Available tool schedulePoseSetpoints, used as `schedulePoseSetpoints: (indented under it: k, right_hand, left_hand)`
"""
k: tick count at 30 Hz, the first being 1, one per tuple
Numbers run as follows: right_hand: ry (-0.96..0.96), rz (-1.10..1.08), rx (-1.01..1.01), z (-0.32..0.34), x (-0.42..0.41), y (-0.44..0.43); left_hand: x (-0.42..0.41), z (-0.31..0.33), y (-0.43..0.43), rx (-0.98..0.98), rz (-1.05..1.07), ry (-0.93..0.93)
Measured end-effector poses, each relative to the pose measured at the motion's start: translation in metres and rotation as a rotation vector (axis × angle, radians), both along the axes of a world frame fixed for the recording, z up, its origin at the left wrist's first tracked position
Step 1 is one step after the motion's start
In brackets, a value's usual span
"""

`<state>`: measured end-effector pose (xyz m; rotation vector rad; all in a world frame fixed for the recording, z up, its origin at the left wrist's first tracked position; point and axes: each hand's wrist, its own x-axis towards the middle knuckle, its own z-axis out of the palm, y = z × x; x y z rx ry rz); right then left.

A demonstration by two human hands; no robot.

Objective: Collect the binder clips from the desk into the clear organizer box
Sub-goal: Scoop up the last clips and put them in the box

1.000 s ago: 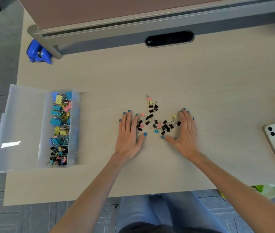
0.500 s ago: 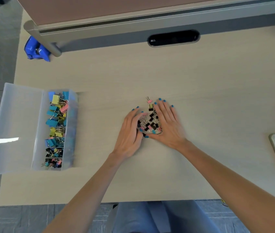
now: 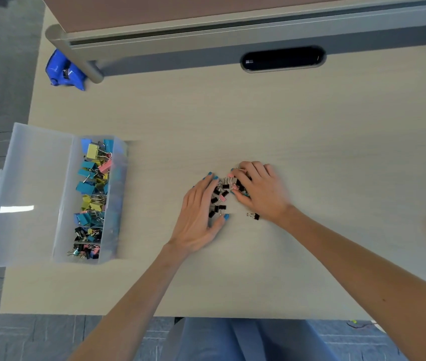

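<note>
Left hand [image 3: 198,212] fingers spread, cupping binder clips [image 3: 221,194]; right hand [image 3: 261,194] fingers curled over them. Risk: stray clip [image 3: 253,216], centre frame, outside the scoop, gets missed.

Desk [image 3: 310,126]: pale wood-grain top, evenly lit.
Partition panel [image 3: 154,11]: brown board in a grey metal frame along the desk's far edge.
Cable slot [image 3: 282,59]: black oval, near the panel.
Floor [image 3: 0,74]: grey carpet tiles.

Binder clips [image 3: 221,195] lie on the desk [image 3: 310,126], right of organizer box [image 3: 116,217].
</note>
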<state>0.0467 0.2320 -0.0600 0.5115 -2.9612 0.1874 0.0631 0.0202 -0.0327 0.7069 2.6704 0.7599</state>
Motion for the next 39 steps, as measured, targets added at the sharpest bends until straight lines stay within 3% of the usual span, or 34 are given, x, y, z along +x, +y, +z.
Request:
schedulePoseSetpoints:
  k: [12,18,24,30,34,39]
  right_hand:
    - [0.191,0.039,-0.066,-0.009,0.000,-0.006]
    - [0.075,-0.039,-0.061,0.005,-0.007,-0.006]
    - [-0.167,-0.387,-0.563,0.022,-0.004,0.002]
    - [-0.575,-0.898,-1.365,0.039,0.000,0.009]
    - [-0.797,-0.936,-1.726,0.045,0.004,0.017]
    - [-0.978,-0.892,-1.884,0.046,0.010,0.020]
  left_hand:
    - [0.002,0.000,-0.007,-0.082,0.051,0.078]
    - [0.005,-0.007,0.000,-0.085,0.044,0.104]
    - [-0.004,-0.016,0.019,-0.253,0.003,0.185]
    - [-0.022,-0.023,0.041,-0.398,0.024,0.369]
    - [-0.032,-0.025,0.051,-0.363,0.007,0.464]
    - [-0.030,-0.024,0.055,-0.251,0.031,0.537]
